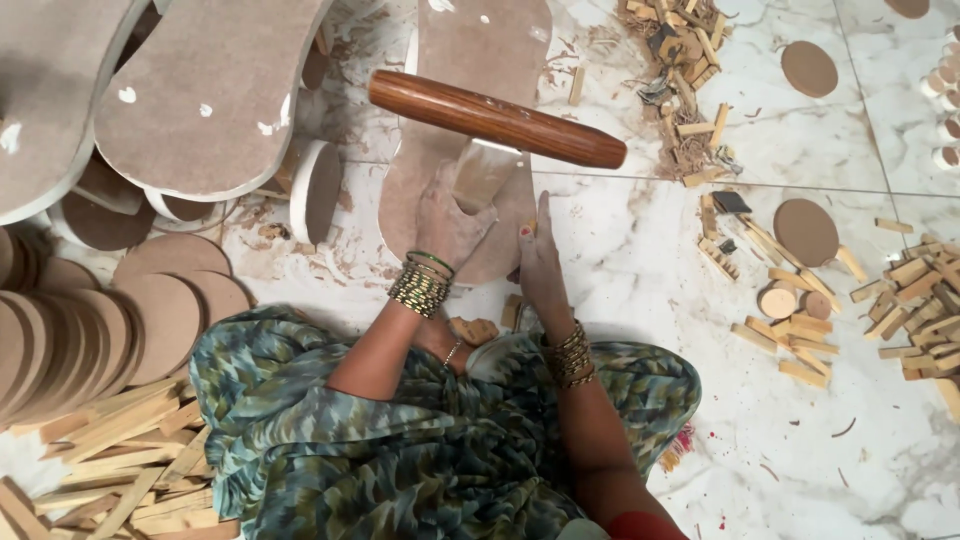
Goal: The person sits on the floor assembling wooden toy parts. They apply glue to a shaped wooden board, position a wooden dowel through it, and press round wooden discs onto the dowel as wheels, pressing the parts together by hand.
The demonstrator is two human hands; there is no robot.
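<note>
Person is sitting on a white marble floor point(650, 290), looking straight down at both hands. The left hand point(447, 222) is wrapped around the pale wooden handle point(482, 172) of a mallet, fingers point(432, 205) curled shut on it, so the handle runs up out of the fist toward the far side. On top of that handle sits the dark brown cylindrical head point(495, 118), lying crosswise and tilted down to the right, well past the fingertips.

The right hand point(538, 262) is just to the right of the left one, laid flat with fingers point(543, 212) stretched out and close together, pressing on the near right edge of a long brown board point(470, 60) with rounded ends. It isn't gripping anything as far as I can see (something small may be under the fingertips, can't tell).

Around them: more of those boards point(205, 95) at far left, a stack of round brown discs point(150, 320) on the left, flat wooden strips point(110, 440) near left, and little wooden blocks point(920, 300) scattered on the right.
</note>
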